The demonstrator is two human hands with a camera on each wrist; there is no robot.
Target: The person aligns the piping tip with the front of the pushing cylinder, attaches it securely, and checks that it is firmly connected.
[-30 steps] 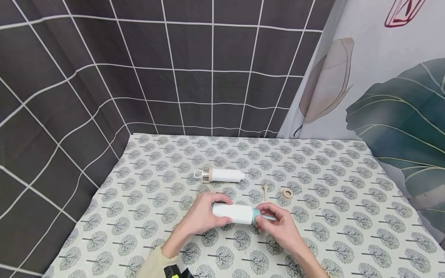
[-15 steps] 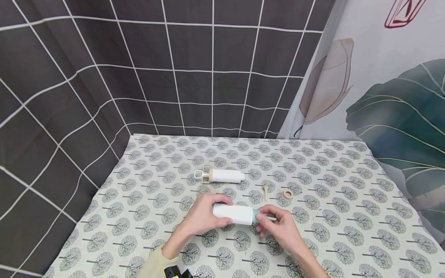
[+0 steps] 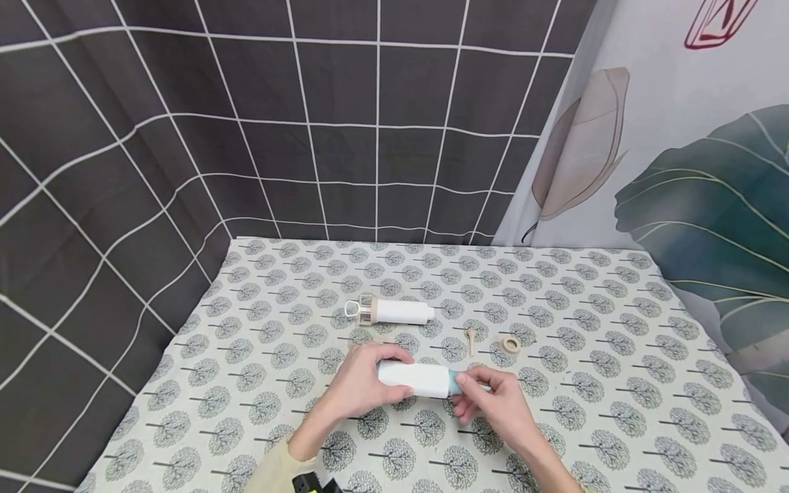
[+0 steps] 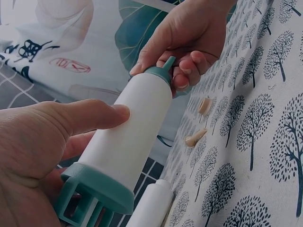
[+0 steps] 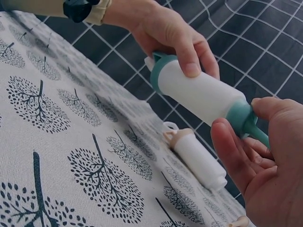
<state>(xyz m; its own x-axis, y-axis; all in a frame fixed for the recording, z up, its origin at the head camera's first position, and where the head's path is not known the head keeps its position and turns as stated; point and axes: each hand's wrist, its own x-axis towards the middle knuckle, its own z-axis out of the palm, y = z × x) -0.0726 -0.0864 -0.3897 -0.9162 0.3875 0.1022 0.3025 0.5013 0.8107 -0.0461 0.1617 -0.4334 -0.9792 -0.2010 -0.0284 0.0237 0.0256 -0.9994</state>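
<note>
One tree-print cloth (image 3: 616, 411) is lying beneath the white bottle (image 3: 413, 378). Your left hand (image 3: 360, 376) is curling round its body while your right hand (image 3: 496, 398) is pinching its teal cap (image 5: 238, 115), thumb sitting higher than a second ago, probably twisting.

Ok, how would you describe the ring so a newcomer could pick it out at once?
On the tree-print cloth, look just beyond the right hand. Two small beige pieces lie there: a peg and, to its right, the ring. The ring is round with a hole in its middle; the peg is long and thin.
</note>
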